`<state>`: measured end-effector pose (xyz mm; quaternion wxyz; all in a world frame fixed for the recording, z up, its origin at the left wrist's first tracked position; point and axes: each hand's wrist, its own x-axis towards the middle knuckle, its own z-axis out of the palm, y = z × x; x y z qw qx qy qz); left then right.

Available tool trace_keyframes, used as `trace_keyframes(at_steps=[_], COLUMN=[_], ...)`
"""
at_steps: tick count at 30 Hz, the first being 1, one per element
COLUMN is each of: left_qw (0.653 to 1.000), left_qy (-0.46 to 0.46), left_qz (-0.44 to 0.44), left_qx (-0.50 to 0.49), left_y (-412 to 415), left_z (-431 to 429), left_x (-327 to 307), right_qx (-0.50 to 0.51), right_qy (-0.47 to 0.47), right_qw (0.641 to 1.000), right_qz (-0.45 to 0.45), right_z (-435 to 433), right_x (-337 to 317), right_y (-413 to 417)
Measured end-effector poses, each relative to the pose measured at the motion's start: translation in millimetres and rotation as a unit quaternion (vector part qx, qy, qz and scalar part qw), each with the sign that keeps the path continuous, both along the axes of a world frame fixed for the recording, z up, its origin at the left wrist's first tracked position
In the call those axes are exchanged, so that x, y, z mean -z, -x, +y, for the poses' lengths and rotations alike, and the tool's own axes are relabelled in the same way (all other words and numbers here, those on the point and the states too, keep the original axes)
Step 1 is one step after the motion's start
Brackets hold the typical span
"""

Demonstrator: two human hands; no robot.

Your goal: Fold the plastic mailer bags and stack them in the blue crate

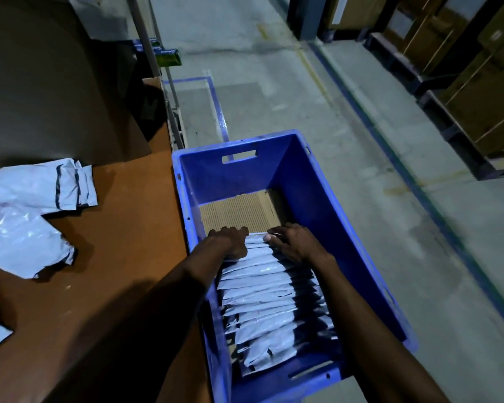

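In the blue crate point(317, 184), folded mailer bags point(259, 309) stood in a row from the near wall — at its far end, left hand point(230, 242) and right hand point(293, 242) both curled their fingers over the last bag point(256, 239), gripping it. Beyond, bare cardboard liner point(236, 210) — unfolded bags point(26, 199) lay on the table point(114, 257).

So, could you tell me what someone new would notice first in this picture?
The blue crate fills the middle, a row of folded white bags standing on edge in its near half, bare cardboard at its far end. The left hand and right hand grip the row's far end. More loose bags lie on the brown table at left.
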<state>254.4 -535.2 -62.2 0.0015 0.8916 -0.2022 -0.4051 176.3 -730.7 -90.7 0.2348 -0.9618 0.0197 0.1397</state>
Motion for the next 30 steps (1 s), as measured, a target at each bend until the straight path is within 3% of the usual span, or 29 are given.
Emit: trace_keyframes(at_steps=[5, 10, 15, 19, 25, 30], left_qw=[0.999, 0.983, 0.935, 0.873, 0.841, 0.82], left_qy=[0.047, 0.123, 0.217, 0.302, 0.321, 0.31], left_qz=[-0.019, -0.129, -0.279, -0.384, -0.43, -0.468], left_qx=[0.009, 0.044, 0.027, -0.014, -0.07, -0.116], left_y=[5.5, 21.9, 47.3, 66.0, 88.2, 110.6], left_z=[2.2, 22.6, 69.7, 120.7, 207.9, 312.0], left_x=[-16.9, -58.7, -90.4, -94.2, -106.1, -106.7], right_qx=[-0.008, 0.015, 0.018, 0.045, 0.057, 0.012], right_qy=[0.021, -0.004, -0.04, -0.061, -0.101, -0.141], right_qw=[1.0, 0.998, 0.991, 0.973, 0.936, 0.934], right_qz=[-0.017, -0.055, -0.129, -0.219, -0.331, -0.328], right_z=[4.5, 9.7, 37.6, 81.4, 178.4, 284.3], right_x=[-9.7, -34.6, -66.9, -89.7, -124.0, -129.3], right_y=[0.3, 5.8, 16.4, 34.5, 59.7, 71.2])
